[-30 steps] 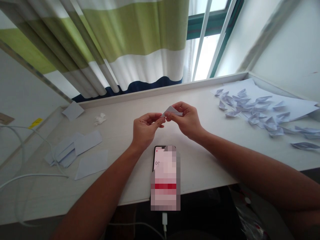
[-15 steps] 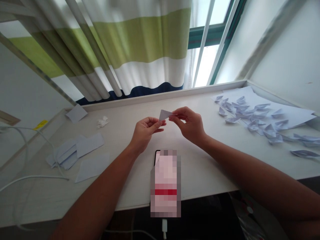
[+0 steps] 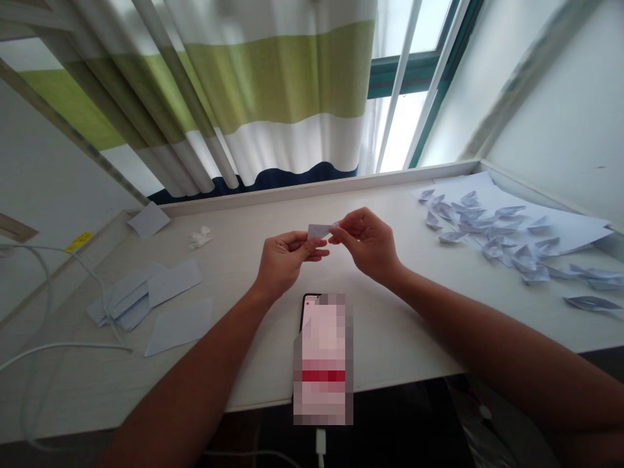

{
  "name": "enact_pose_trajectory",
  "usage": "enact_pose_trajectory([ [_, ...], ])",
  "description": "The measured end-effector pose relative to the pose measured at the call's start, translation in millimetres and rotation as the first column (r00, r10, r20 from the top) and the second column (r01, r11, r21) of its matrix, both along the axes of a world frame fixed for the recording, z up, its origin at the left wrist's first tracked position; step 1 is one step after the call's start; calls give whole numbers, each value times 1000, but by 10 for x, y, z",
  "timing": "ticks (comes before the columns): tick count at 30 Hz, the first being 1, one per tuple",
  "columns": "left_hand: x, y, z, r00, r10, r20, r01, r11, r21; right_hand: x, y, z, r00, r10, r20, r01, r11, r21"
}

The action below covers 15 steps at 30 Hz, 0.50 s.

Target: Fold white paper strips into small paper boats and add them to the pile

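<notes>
A small folded piece of white paper (image 3: 319, 231) is held up over the middle of the desk. My left hand (image 3: 285, 260) pinches its left lower part between thumb and fingers. On the right, my right hand (image 3: 368, 239) grips the other end, thumb in front and fingers curled behind. The fingers cover part of the paper, so its full shape is hidden. Folded paper boats (image 3: 494, 244) lie scattered on the right side of the desk, several of them on large white sheets (image 3: 580, 224).
Cut paper pieces (image 3: 175, 283) are piled at the left, with a single sheet (image 3: 178, 327) in front and crumpled paper (image 3: 199, 238) behind. A phone (image 3: 322, 357) with a plugged cable (image 3: 320, 442) lies at the front edge. White cables (image 3: 73, 348) cross the left side.
The folded paper has tilted, its upper edge now nearly level instead of pointing up. My left fingers have shifted slightly right, closer to the right hand.
</notes>
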State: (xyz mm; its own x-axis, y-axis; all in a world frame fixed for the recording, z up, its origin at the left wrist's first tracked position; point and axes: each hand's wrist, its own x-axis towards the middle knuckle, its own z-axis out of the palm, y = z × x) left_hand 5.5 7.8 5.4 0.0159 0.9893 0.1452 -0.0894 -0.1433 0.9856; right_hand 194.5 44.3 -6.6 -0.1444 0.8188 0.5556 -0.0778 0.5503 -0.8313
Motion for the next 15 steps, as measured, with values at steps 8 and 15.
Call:
enact_pose_trajectory([
  [8, 55, -53, 23, 999, 10, 49, -12, 999, 35, 13, -4, -16, 991, -114, 70, 105, 988, 114],
  [15, 18, -18, -73, 993, 100, -68, -85, 978, 188, 25, 65, 11, 989, -21, 148, 20, 1000, 11],
])
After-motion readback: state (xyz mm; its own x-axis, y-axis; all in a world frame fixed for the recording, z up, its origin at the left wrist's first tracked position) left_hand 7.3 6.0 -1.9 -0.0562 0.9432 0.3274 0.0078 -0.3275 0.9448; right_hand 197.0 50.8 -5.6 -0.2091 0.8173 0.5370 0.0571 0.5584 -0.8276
